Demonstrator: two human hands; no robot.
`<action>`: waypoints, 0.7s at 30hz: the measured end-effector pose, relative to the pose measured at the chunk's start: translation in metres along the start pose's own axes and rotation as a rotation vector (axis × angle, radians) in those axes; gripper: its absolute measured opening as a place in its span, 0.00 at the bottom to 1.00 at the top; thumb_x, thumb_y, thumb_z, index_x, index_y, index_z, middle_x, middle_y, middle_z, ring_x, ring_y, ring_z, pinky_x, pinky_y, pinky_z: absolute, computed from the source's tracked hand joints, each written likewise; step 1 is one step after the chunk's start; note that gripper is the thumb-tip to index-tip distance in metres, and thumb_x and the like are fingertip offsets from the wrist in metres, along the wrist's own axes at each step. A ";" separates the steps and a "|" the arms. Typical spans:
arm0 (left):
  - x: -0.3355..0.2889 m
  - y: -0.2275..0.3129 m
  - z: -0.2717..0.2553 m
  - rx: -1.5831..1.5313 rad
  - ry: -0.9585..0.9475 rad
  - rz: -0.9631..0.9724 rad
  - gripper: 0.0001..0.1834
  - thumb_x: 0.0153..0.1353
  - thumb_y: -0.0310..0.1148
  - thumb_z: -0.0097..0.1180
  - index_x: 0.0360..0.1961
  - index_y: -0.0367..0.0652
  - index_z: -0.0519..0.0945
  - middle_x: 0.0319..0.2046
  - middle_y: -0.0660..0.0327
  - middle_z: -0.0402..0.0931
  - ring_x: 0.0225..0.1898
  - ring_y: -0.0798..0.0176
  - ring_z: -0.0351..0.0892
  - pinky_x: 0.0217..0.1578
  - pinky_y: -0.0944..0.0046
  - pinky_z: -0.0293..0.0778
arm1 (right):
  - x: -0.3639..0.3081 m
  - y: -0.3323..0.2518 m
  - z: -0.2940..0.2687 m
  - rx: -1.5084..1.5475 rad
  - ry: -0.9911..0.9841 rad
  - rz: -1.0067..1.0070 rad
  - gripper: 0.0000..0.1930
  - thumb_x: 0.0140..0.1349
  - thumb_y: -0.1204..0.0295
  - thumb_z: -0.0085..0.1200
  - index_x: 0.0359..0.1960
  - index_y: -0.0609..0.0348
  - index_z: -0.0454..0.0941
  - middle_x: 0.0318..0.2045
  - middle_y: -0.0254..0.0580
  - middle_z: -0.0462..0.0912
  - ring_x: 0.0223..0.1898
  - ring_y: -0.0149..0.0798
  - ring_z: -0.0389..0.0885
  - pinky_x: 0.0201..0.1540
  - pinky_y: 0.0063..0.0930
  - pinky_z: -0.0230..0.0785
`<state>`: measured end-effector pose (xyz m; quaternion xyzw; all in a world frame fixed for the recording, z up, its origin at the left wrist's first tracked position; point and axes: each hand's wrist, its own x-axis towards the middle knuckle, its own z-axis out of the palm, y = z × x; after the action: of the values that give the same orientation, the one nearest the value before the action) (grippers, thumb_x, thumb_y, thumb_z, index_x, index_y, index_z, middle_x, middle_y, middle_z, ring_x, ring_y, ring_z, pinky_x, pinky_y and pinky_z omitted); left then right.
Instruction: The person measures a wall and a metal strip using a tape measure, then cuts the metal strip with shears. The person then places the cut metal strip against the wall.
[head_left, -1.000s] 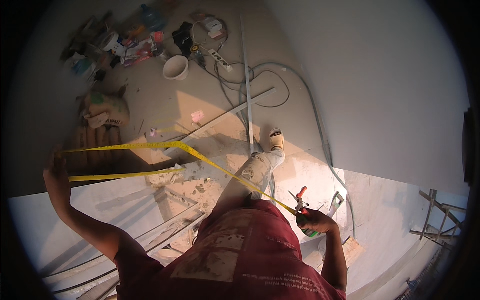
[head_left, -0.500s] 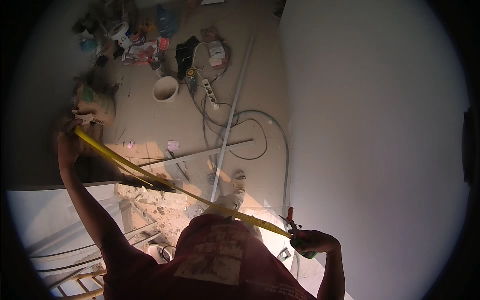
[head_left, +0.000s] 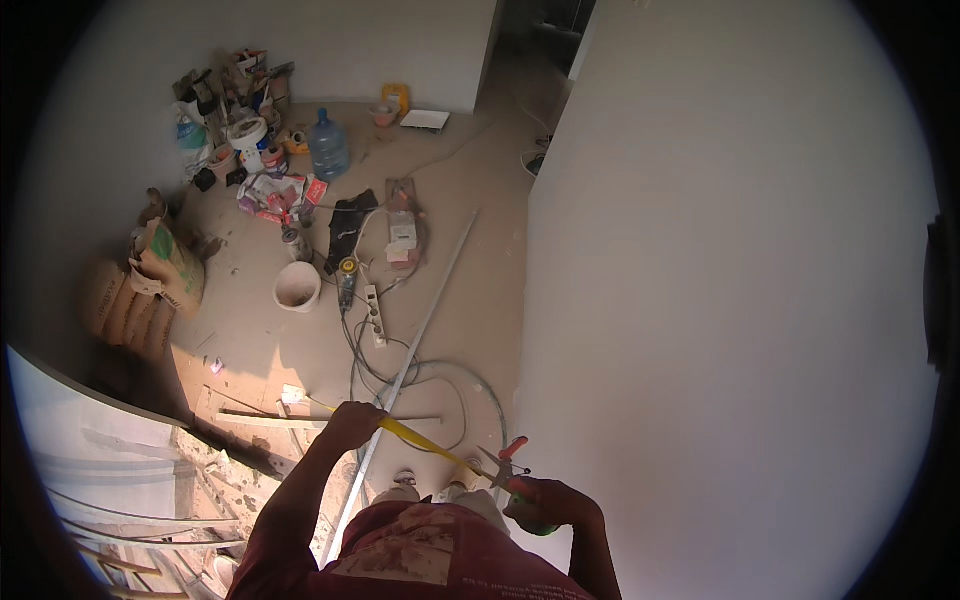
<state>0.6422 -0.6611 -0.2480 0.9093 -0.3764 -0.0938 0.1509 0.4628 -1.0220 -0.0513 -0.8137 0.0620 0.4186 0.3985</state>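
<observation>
Your left hand (head_left: 350, 424) has its fingers closed around the yellow tape measure blade (head_left: 425, 445), which runs from there toward four o'clock into your right hand (head_left: 545, 503). That hand grips the tape case together with red-handled pliers (head_left: 505, 462). The blade's long axis lies ten to four, with both hands at its ends. Below it on the floor (head_left: 470, 300) lie a long metal rail (head_left: 415, 340) and looped cables (head_left: 430, 385); the white wall (head_left: 720, 300) stands close at three o'clock.

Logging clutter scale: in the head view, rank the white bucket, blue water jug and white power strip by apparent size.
1. white bucket
2. blue water jug, nearly alike but farther off, so unsure
3. white power strip, long but thin
</observation>
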 end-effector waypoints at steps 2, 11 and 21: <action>0.029 0.032 0.029 0.036 -0.068 0.078 0.12 0.63 0.35 0.52 0.44 0.50 0.84 0.36 0.57 0.84 0.38 0.53 0.84 0.40 0.52 0.78 | 0.018 -0.004 -0.020 -0.022 0.063 -0.018 0.26 0.58 0.52 0.60 0.54 0.51 0.76 0.36 0.43 0.84 0.41 0.40 0.82 0.48 0.33 0.71; 0.126 0.063 0.054 0.120 -0.141 0.101 0.07 0.58 0.32 0.53 0.34 0.48 0.82 0.29 0.55 0.82 0.34 0.53 0.84 0.35 0.52 0.78 | 0.093 0.011 -0.107 -0.296 -0.115 -0.128 0.21 0.61 0.53 0.49 0.43 0.59 0.75 0.38 0.51 0.80 0.42 0.51 0.79 0.47 0.43 0.69; 0.255 -0.002 0.136 -0.090 -0.255 0.029 0.09 0.60 0.37 0.52 0.33 0.50 0.85 0.32 0.54 0.83 0.35 0.50 0.85 0.35 0.50 0.79 | 0.214 0.108 -0.210 0.353 -0.296 0.034 0.29 0.62 0.57 0.58 0.57 0.66 0.68 0.48 0.54 0.80 0.49 0.51 0.79 0.56 0.47 0.67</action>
<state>0.7830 -0.8692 -0.3912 0.8767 -0.4011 -0.2231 0.1439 0.6858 -1.1926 -0.2022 -0.6599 0.0888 0.5228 0.5323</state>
